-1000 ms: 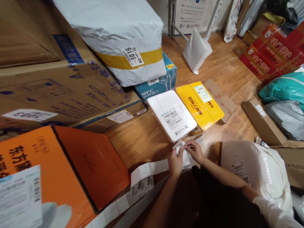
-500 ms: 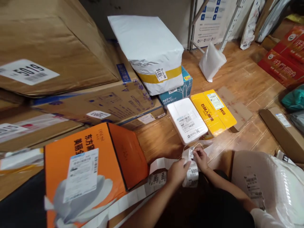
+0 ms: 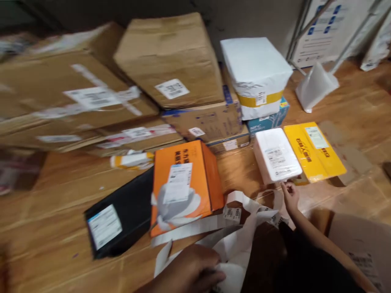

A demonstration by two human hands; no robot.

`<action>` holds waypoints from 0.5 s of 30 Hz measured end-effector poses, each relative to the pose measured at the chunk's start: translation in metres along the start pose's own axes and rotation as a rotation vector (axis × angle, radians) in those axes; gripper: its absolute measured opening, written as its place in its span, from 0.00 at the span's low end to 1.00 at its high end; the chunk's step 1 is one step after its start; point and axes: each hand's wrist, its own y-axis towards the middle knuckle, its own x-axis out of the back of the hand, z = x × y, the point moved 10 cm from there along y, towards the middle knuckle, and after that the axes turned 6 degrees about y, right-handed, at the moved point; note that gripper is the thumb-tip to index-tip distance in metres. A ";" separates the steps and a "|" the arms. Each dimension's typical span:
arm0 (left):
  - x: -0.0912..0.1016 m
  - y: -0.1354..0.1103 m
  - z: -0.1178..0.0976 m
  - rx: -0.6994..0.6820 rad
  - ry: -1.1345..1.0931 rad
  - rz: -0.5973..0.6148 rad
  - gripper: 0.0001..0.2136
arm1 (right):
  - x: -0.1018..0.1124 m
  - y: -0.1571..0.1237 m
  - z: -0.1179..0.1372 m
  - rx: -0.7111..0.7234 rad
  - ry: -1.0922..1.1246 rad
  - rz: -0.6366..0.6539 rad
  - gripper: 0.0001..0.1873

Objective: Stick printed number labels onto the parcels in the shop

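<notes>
At the bottom, blurred, my left hand is closed on a long white label strip. The strip runs in loops over the floor and carries printed numbered labels. My right hand pinches thumb and finger at the lower front edge of a white wrapped box; what lies between the fingertips is too small to make out. A yellow box sits right of the white box. Left of the strip stands an orange box with a shipping label on it.
A black package lies beside the orange box. Along the wall are large cardboard boxes, a white bagged parcel on a teal box, and a standing white pouch. A pale parcel is by my right arm.
The view has swung left. My hands have parted: the left has drawn down and away with the strip, while the right has gone from the numbered labels to the white box's edge.
</notes>
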 end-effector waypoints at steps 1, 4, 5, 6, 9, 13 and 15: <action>0.009 -0.004 0.000 0.010 -0.064 -0.031 0.22 | -0.003 -0.005 0.007 -0.006 -0.023 0.040 0.22; 0.026 -0.014 0.007 0.014 -0.227 -0.178 0.25 | -0.024 -0.030 0.038 -0.054 -0.086 0.191 0.17; 0.027 -0.017 0.012 0.025 -0.261 -0.230 0.25 | -0.039 -0.043 0.052 -0.073 -0.108 0.294 0.16; 0.027 -0.019 0.018 0.045 -0.283 -0.278 0.25 | -0.060 -0.061 0.067 -0.088 -0.129 0.434 0.15; 0.016 -0.022 0.036 0.128 -0.348 -0.343 0.25 | -0.144 -0.159 0.105 -0.133 -0.258 1.218 0.18; -0.007 -0.024 0.070 0.301 -0.691 -0.428 0.27 | -0.207 -0.222 0.114 -0.124 -0.402 1.473 0.08; -0.020 -0.029 0.088 0.377 -0.904 -0.525 0.29 | -0.226 -0.221 0.093 -0.173 -0.470 1.395 0.02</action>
